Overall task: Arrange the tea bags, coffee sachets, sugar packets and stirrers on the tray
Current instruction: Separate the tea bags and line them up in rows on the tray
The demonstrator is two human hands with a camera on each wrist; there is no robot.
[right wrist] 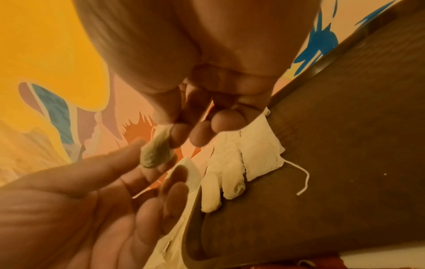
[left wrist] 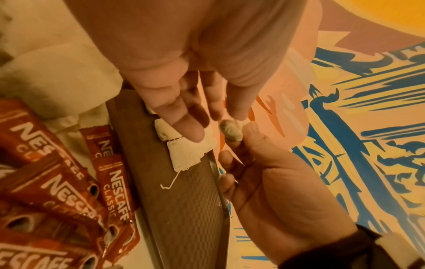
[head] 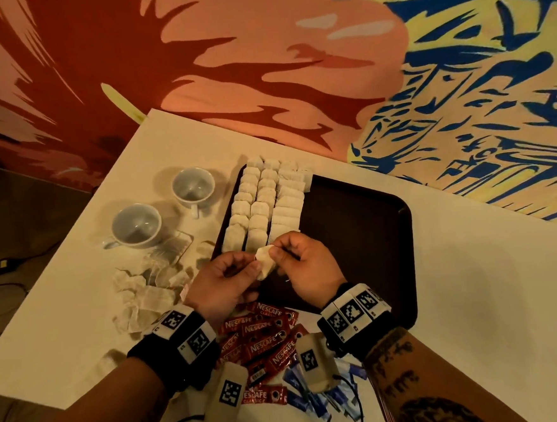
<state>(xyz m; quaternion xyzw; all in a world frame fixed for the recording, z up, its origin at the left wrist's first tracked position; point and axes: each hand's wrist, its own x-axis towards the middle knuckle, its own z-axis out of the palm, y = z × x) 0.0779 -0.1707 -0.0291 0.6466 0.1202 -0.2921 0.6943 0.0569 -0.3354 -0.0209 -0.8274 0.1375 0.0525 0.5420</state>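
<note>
A dark brown tray (head: 355, 238) lies on the white table, with three neat rows of tea bags (head: 260, 208) along its left side. Above its near left corner I hold one tea bag (head: 265, 265) between both hands. My right hand (head: 278, 253) pinches its top with thumb and forefinger; the right wrist view shows the tea bag (right wrist: 155, 154) hanging edge-on from that pinch. My left hand (head: 254, 263) pinches its lower part, thumb against it. Red Nescafe coffee sachets (head: 263, 337) and blue sugar packets (head: 316, 396) lie under my wrists. No stirrers are in view.
A loose pile of tea bags (head: 144, 292) lies left of the tray. Two white cups (head: 136, 225) (head: 193, 187) stand behind that pile. The tray's right half is bare. The table's left edge runs close to the pile, and a painted wall rises behind.
</note>
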